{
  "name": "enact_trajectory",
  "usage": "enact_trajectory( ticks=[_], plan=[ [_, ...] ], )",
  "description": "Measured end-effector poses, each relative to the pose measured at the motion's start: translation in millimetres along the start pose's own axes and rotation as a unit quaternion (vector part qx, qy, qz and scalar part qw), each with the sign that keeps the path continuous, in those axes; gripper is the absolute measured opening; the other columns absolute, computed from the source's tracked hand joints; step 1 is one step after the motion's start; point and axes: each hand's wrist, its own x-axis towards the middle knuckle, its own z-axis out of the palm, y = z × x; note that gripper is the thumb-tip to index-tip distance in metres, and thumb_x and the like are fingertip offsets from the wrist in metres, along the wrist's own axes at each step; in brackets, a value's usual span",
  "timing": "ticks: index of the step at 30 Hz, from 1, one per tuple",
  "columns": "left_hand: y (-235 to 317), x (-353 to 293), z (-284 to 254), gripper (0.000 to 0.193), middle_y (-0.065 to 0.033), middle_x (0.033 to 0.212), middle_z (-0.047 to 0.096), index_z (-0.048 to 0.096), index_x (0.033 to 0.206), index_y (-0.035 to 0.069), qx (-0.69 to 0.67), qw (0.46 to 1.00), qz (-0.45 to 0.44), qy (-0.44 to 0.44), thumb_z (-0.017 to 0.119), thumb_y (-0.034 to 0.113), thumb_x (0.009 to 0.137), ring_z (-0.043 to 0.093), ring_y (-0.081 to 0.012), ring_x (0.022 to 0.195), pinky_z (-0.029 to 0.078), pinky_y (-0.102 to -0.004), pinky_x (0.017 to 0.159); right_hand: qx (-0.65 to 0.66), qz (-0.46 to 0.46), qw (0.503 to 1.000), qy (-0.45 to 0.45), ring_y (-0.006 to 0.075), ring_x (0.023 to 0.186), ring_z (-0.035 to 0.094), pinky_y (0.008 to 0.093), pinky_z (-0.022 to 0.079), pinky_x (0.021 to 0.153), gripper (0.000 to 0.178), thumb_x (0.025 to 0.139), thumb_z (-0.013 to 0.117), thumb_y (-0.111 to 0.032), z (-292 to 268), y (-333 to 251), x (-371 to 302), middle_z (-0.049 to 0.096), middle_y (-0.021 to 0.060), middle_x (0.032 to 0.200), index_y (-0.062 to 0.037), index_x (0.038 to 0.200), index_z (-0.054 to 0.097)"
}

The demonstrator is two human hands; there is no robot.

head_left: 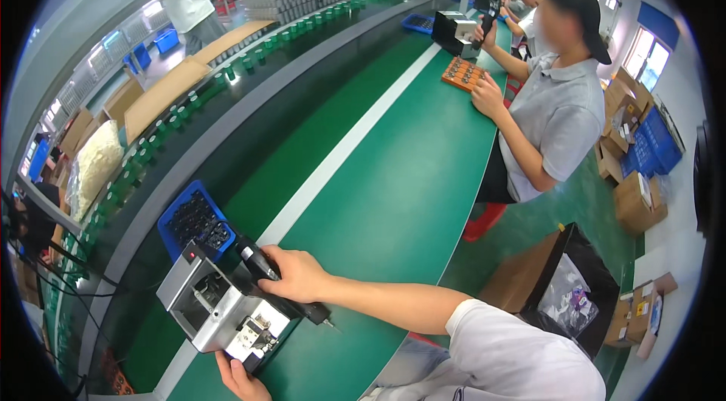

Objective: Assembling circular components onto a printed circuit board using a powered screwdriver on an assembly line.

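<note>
My right hand [297,274] is wrapped round a black electric screwdriver [257,257], its thin bit pointing right and down over the green bench. Close below it stands a silver and black screw feeder [219,318], its top window open to view and small metal parts showing at its lit front end. My left hand [240,380] comes in at the lower edge, thumb and finger gripping the near corner of the feeder; the rest of that hand is cut off. Just beyond the feeder sits a blue tray [198,218] of small black parts.
A conveyor belt [249,174] curves along the left, with a row of green-topped pieces [246,62] beyond it. Further along the bench a co-worker [563,99] handles a screwdriver [488,15] and an orange tray [463,74]. A large box [529,272] stands at the right.
</note>
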Motion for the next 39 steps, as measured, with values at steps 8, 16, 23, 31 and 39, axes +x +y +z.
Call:
enact_trajectory(
  ticks=[8, 16, 23, 31, 39],
  plan=[
    [-23, -2, -2, 0.035, -0.0375, 0.135, 0.054, 0.052, 0.129, -0.017, 0.032, 0.996, 0.083, 0.005, 0.048, 0.006, 0.104, 0.057, -0.0507, 0.119, 0.045, -0.0469, 0.104, 0.001, 0.001, 1.0, -0.002, 0.0399, 0.091, 0.07, 0.0469, 0.055, 0.082, 0.054, 0.077, 0.074, -0.031, 2, 2, 2, 0.071, 0.0203, 0.098, -0.0024, 0.121, 0.057],
    [-15, 2, -4, 0.031, -0.038, 0.134, 0.054, 0.056, 0.128, -0.012, 0.028, 0.996, 0.084, 0.0, 0.052, 0.003, 0.102, 0.058, -0.051, 0.116, 0.047, -0.0485, 0.101, -0.006, 0.007, 1.0, -0.014, 0.0371, 0.093, 0.07, 0.0442, 0.056, 0.084, 0.06, 0.079, 0.073, -0.031, 0, -3, -1, 0.072, 0.0187, 0.102, -0.002, 0.129, 0.055],
    [-24, -1, -5, 0.03, -0.0395, 0.132, 0.055, 0.055, 0.128, -0.012, 0.039, 0.995, 0.094, -0.005, 0.052, 0.001, 0.101, 0.059, -0.0533, 0.113, 0.049, -0.0504, 0.098, 0.002, 0.003, 1.0, 0.004, 0.0402, 0.091, 0.069, 0.0471, 0.055, 0.082, 0.053, 0.079, 0.072, -0.03, 3, 2, -3, 0.071, 0.0203, 0.097, -0.0022, 0.121, 0.058],
    [-26, -2, -7, 0.034, -0.0398, 0.132, 0.055, 0.053, 0.13, -0.015, 0.037, 0.996, 0.083, -0.012, 0.052, 0.006, 0.103, 0.059, -0.0523, 0.113, 0.048, -0.049, 0.098, 0.001, 0.011, 1.0, -0.002, 0.0405, 0.091, 0.069, 0.0475, 0.055, 0.081, 0.053, 0.078, 0.073, -0.029, 2, -4, -2, 0.071, 0.0208, 0.096, -0.0017, 0.121, 0.057],
    [-6, -1, -6, 0.041, -0.038, 0.135, 0.053, 0.05, 0.131, -0.019, -0.013, 1.0, 0.021, -0.018, 0.049, 0.013, 0.105, 0.056, -0.0488, 0.119, 0.044, -0.0454, 0.104, 0.006, -0.009, 1.0, -0.003, 0.0411, 0.091, 0.069, 0.0479, 0.054, 0.082, 0.054, 0.077, 0.073, -0.031, 3, 2, 0, 0.071, 0.021, 0.096, -0.0018, 0.12, 0.058]
  ],
)
